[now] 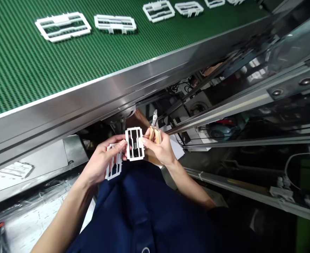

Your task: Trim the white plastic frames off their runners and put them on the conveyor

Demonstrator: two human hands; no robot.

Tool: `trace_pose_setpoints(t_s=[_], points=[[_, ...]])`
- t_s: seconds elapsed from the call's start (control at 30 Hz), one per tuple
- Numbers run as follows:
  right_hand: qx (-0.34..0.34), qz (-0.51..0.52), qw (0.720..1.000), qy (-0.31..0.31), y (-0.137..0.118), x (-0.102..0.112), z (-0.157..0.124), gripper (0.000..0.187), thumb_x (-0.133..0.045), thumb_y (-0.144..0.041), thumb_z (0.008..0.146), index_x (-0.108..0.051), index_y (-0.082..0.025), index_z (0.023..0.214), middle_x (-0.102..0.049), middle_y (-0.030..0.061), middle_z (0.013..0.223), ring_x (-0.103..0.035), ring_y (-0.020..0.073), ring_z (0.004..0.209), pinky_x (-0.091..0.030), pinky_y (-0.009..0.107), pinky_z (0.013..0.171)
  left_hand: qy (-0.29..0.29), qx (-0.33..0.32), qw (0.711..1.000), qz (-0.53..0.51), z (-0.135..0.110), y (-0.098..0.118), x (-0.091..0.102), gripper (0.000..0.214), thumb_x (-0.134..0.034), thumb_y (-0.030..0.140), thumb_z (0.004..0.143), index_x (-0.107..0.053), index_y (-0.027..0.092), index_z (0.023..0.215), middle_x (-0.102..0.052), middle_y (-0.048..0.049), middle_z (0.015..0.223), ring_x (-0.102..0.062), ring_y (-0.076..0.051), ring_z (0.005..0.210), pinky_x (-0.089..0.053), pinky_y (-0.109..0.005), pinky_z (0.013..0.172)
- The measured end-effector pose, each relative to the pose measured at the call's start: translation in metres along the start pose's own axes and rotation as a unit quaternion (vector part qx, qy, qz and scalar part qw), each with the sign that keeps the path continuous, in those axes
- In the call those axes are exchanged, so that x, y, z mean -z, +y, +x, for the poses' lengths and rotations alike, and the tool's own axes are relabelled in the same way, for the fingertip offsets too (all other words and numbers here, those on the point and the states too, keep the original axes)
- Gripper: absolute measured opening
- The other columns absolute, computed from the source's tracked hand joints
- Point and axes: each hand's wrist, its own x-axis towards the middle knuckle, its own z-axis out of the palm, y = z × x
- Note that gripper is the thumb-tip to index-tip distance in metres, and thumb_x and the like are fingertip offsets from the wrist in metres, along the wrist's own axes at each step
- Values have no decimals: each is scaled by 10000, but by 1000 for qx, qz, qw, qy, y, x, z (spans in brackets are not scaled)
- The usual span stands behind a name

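Grips a white rectangular slotted plastic frame [139, 143] between left hand [102, 158] and right hand [164, 149], with fingers closed on opposite long edges, neither nearer, and long axis roughly toward the green ribbed conveyor belt [112, 56]. Also holds a second white slotted frame [119, 164] in the left, yellow-handled metal cutters [154, 121] in the right.

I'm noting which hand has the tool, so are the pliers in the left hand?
No, the pliers are held in the right hand, while the left hand holds a white frame.
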Motion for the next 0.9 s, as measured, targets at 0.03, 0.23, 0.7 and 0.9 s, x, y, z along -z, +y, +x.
trace_pose_setpoints(t_s=[0.03,0.23,0.7,0.9], points=[[-4,1,1000,-5,0,0,0,204,-713,-269,693,-540,-167,729,-512,-17,747,-504,103,679,-443,249,649,0,4,1000,0,1,-1,-1,325,-707,294,782,-635,183,1079,-631,-27,787,-580,-116,625,-508,-201,581],[-24,6,1000,-13,4,3,1,220,-706,-287,695,-534,-173,772,-515,-25,753,-498,92,666,-449,238,653,10,9,1000,6,4,-2,-4,311,-738,280,747,-648,172,1025,-628,-21,773,-570,-113,598,-505,-208,571],[-26,-85,996,18,3,9,-3,150,-630,-244,736,-508,-169,783,-517,-28,700,-496,90,621,-422,226,592,-2,-17,995,103,7,-9,-6,197,-712,307,775,-650,178,910,-618,-19,730,-573,-133,690,-478,-226,660],[-35,-101,994,-13,3,12,-7,144,-610,-259,742,-496,-176,773,-507,-32,693,-499,92,617,-428,229,590,23,-39,982,182,17,17,-2,282,-698,375,765,-685,151,935,-601,-30,655,-513,-128,583,-394,-188,489]])
